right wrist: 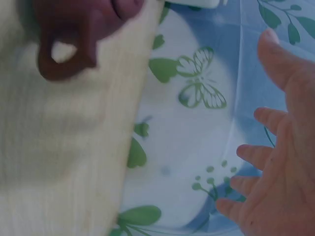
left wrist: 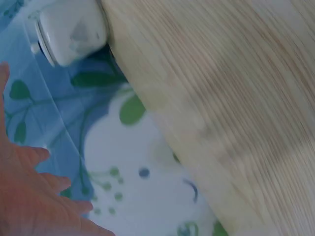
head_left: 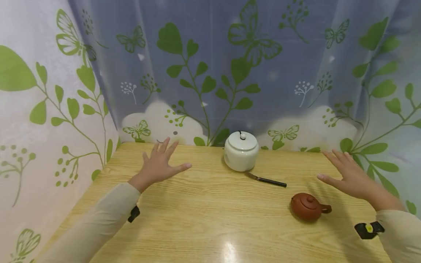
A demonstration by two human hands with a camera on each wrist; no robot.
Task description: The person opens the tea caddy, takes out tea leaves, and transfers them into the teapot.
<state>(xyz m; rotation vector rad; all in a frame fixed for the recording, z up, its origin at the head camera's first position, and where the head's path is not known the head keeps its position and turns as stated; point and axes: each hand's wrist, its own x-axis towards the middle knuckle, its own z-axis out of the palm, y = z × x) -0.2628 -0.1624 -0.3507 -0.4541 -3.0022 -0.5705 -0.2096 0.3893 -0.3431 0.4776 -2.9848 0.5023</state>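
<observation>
Checker: State the grip condition.

Operator: Both released. My left hand (head_left: 159, 164) and my right hand (head_left: 353, 179) are raised above the pale wood-grain desk (head_left: 184, 219), fingers spread, holding nothing.

Checker: Identify the nearest hazard.

Operator: The squat red-brown clay teapot (head_left: 304, 210), toward the desk's right edge, its handle pointing that way. My right hand is near but not touching. Lowering that wrist carelessly could let the black wrist strap (head_left: 361, 232) or the beige sleeve (head_left: 399, 235) catch the handle and swing the pot. Tilting the pot could shed its lid, if loosely seated.

Checker: Next item outward?

Operator: The slim black-handled tool with a brownish tip (head_left: 271, 182). It lies flat between the pot and the far edge, tip just beside the jar; I cannot tell whether they touch. A glancing finger could roll the handle.

Checker: Farthest item?

Operator: The rounded glossy white lidded jar (head_left: 241, 155), upright near the middle of the far edge. A push from the front could drive it over that edge, against the blue-and-white leaf-print cloth (head_left: 210, 47). Smooth glaze may slip under a one-handed hold. Lifting by the knob would probably raise only the cover.
</observation>
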